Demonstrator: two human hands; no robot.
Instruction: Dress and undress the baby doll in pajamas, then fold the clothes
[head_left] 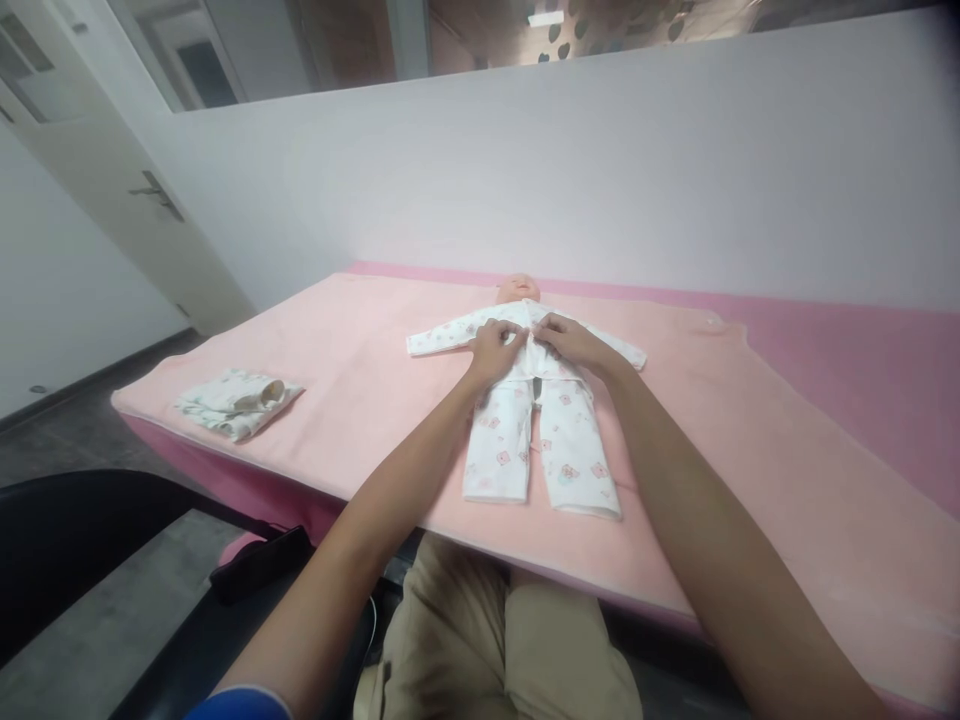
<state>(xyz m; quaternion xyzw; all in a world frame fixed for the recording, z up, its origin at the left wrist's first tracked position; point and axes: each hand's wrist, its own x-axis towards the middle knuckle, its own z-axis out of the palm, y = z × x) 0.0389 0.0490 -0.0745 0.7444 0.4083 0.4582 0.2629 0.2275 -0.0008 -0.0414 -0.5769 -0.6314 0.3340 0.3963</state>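
A baby doll [519,290] lies on its back on the pink blanket [360,380], dressed in a white printed top [450,335] and matching trousers [540,440]. Both my hands rest on the doll's chest. My left hand [493,348] has its fingers curled, pinching the left front of the top. My right hand [571,340] pinches the right front of the top at the middle. The fingertips meet near the top's front opening.
A folded white printed garment [238,400] lies on the blanket at the left. A white wall [600,170] stands behind the table. A black chair [82,540] and a dark object [259,562] sit at the lower left, beside my knees [480,640].
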